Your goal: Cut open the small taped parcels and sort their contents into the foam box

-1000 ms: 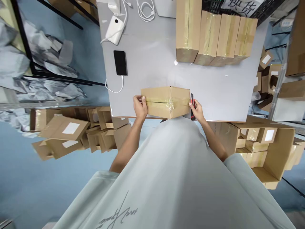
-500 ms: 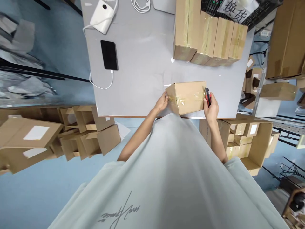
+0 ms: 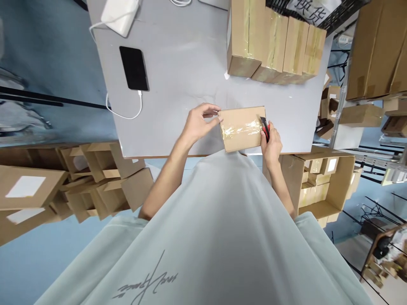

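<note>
A small cardboard box (image 3: 242,137), with shiny clear tape along its upward face, is at the table's front edge, close against my shirt. My left hand (image 3: 199,122) grips its upper left corner between thumb and fingers; the fingertips are partly hidden. In my right hand (image 3: 272,144) is a utility knife (image 3: 265,129) with a black and red body. Its tip lies against the box's right end, beside the tape. Whether the blade is out is too small to tell.
Several taped boxes (image 3: 270,46) stand in a row at the back right, by a black crate (image 3: 348,15). A phone (image 3: 134,68) on a white cable and a white device (image 3: 119,17) lie at the left. Open cartons (image 3: 343,182) flank the table (image 3: 171,80) below.
The box has tipped so its taped face shows more squarely and its left end is hidden. My left hand has moved up to the upper left corner. The knife stays in my right hand.
</note>
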Tool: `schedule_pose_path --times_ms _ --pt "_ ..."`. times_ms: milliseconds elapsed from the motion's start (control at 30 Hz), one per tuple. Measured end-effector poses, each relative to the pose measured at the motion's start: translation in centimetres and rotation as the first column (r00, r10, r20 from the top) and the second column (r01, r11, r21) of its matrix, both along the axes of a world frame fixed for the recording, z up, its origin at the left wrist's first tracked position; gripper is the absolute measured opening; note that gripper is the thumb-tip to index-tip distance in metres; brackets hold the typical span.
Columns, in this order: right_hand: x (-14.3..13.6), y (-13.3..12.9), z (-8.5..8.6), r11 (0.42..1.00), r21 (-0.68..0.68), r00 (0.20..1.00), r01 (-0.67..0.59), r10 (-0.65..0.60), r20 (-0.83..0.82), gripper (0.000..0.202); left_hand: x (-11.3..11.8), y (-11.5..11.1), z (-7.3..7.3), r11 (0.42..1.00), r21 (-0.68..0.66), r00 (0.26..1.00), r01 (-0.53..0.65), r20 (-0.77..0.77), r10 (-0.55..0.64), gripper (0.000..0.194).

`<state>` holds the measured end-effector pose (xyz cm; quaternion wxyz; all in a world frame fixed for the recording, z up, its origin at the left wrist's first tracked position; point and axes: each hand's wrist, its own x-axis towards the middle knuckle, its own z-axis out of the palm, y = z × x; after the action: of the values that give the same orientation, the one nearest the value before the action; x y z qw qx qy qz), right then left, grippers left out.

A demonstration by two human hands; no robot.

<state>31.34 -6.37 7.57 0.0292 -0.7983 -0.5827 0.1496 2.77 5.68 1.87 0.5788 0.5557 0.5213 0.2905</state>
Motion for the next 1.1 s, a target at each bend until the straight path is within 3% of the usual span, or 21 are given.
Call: schedule_pose_path --times_ms 100,233,333,433,533,767,1100 --pt "-0.3 0.3 1.6 0.998 -0.066 1.0 0.018 -0.017 0.023 0.064 -0.2 -0.1 -0.8 1.0 -0.018 1.0 0.014 -0.011 -0.015 0.034" --pt "-2.1 0.2 4.2 0.987 -0.086 0.99 0.137 -0.134 0.042 0.068 -0.4 0.1 -1.4 0.999 -0.024 0.999 0.03 -0.028 -0.031 0.035" --pt "-4.8 0.1 5.5 0.976 -0.162 0.967 0.147 -0.176 -0.185 0.068 -0.5 0.5 -1.6 0.998 -0.019 0.998 0.054 -0.01 -0.054 0.031" --pt "-7.9 0.2 5.8 0.96 -0.269 0.889 0.072 -0.184 -0.419 0.066 -0.7 1.0 -1.7 0.996 -0.036 0.996 0.081 0.025 -0.08 0.03" --pt "-10.3 0.4 5.5 0.965 -0.262 0.86 0.009 -0.142 -0.49 0.061 -0.9 1.6 -1.9 0.993 -0.06 0.993 0.102 0.065 -0.099 0.032" --pt "-12.3 0.2 5.3 0.96 -0.273 0.946 -0.057 -0.035 -0.322 0.063 -1.1 2.3 -1.9 0.983 -0.107 0.981 0.152 0.139 -0.136 0.038" --pt "-14.7 0.8 7.3 0.914 -0.399 0.994 -0.077 0.038 -0.103 0.063 -0.2 1.6 -2.2 0.991 -0.069 0.984 0.114 0.145 -0.103 0.034"
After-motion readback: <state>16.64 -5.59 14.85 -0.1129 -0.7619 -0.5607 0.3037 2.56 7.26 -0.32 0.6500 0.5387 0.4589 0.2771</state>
